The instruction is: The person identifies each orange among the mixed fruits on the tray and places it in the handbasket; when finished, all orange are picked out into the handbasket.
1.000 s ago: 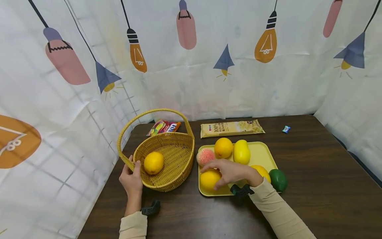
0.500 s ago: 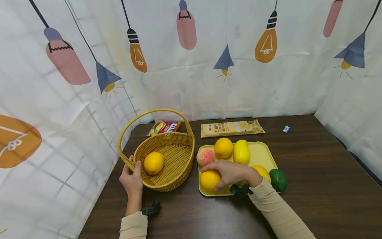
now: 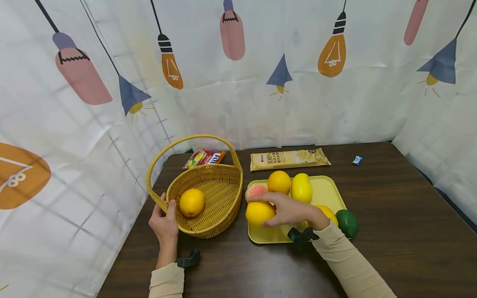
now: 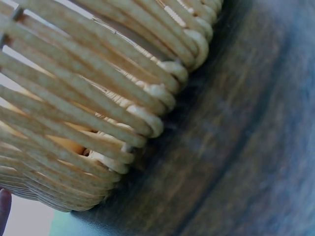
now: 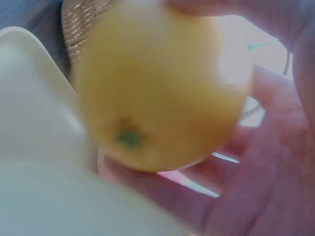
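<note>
My left hand [image 3: 165,223] grips the wicker basket [image 3: 225,198] at its left side, where the handle meets the rim. One orange [image 3: 191,203] lies inside the basket. My right hand [image 3: 287,209] holds another orange [image 3: 258,214] between thumb and fingers, just above the front left of the yellow tray [image 3: 329,188]. The right wrist view shows this orange [image 5: 157,88] close up, with a green stem mark. Behind the fingers sits a partly covered pink peach [image 3: 255,191]. Only the basket's woven wall [image 4: 88,98] and a fingertip appear clearly in the left wrist view.
On the tray are an orange [image 3: 278,181], a yellow pear-shaped fruit [image 3: 302,188] and a yellow fruit [image 3: 328,213] partly behind the right wrist. A dark green fruit [image 3: 347,223] sits at its right corner. A noodle pack [image 3: 290,159], candy bag [image 3: 204,158] and small blue wrapper [image 3: 357,160] lie behind.
My right hand has lifted the orange slightly off the tray and shifted it a little left, so it covers more of the peach. The left hand and basket have stayed put.
</note>
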Action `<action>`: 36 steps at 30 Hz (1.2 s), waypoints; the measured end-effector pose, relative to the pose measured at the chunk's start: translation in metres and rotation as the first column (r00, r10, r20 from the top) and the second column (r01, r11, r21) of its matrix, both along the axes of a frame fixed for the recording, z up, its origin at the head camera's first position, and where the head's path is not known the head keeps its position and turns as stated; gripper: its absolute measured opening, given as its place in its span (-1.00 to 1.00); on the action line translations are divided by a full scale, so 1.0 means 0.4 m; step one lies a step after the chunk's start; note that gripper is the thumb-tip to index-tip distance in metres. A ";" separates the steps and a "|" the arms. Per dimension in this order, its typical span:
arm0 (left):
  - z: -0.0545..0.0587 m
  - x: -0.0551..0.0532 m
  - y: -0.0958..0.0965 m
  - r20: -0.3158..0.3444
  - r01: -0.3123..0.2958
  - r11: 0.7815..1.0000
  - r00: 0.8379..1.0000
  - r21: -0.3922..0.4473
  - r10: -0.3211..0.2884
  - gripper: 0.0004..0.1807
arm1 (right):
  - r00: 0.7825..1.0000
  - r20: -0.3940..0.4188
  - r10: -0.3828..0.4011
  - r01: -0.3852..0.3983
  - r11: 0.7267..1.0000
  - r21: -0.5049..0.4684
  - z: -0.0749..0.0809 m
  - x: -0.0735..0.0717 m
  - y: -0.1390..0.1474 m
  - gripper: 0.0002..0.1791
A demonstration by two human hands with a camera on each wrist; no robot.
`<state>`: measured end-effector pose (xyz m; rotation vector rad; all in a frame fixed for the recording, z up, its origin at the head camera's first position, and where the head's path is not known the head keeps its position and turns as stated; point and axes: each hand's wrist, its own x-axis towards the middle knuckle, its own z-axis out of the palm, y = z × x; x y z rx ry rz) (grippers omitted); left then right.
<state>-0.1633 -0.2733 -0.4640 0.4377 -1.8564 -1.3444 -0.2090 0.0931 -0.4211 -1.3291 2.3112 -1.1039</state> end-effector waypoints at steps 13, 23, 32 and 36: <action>0.034 0.018 0.016 0.000 0.013 1.000 1.000 0.011 -0.013 -0.60 | 0.976 0.033 -0.214 0.215 0.942 -0.259 0.002 0.007 -0.044 -0.27; 0.048 0.027 0.025 0.008 0.016 1.000 1.000 0.018 -0.016 -0.59 | 0.971 0.010 -0.239 0.232 0.933 -0.276 0.036 0.005 -0.109 -0.28; -0.025 -0.013 -0.016 0.018 -0.009 1.000 1.000 0.000 0.009 -0.59 | 0.949 0.053 -0.312 0.311 0.885 -0.346 0.051 -0.021 -0.183 -0.28; -0.026 -0.012 -0.015 0.022 -0.015 1.000 1.000 -0.006 0.015 -0.60 | 0.952 0.058 -0.302 0.302 0.880 -0.367 0.049 -0.029 -0.212 -0.28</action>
